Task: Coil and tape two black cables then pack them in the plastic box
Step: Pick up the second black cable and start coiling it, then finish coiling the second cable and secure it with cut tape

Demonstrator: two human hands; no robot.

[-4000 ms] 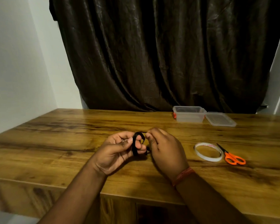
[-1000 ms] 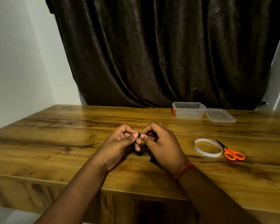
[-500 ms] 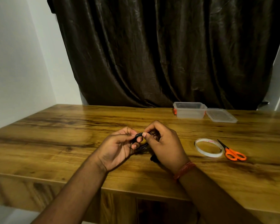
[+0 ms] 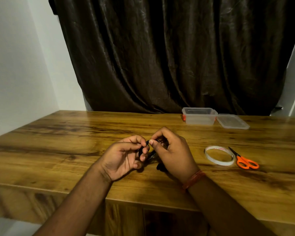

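left hand [image 4: 124, 158]: palm turned up-ish, fingers curled, thumb + forefinger pinching the black cable [image 4: 146, 148] at its top; other fingers bent round the coil's left side.
right hand [image 4: 173, 153]: back toward cam, fingers curled in, thumb + forefinger tips nipping the same cable right next to the left thumb. Orange band on the wrist [image 4: 193, 179].
cable: small black coil, held btwn both hands just above the table [image 4: 58, 147], near the front-middle. Mostly hidden by fingers; loops show under the left fingertips, and a black end pokes out below the right palm. How many turns: can't tell. Tape on it: can't tell.
second cable: can't tell it apart in this view.
box [image 4: 199, 116]: clear plastic, open, far side of table by the curtain [image 4: 177, 53], right of centre; orange clip on its left end. Contents not clear thru the wall.
lid [image 4: 232, 121]: clear, lying flat, touching the box's right side.
tape roll [image 4: 219, 155]: whitish ring, flat on table, right of the right hand, apart from it.
scissors [image 4: 245, 160]: orange handles, blades pointing away toward the back, just beside the roll on its right, blade close to the ring's rim.
walls: pale wall at left, pale strip at far right.
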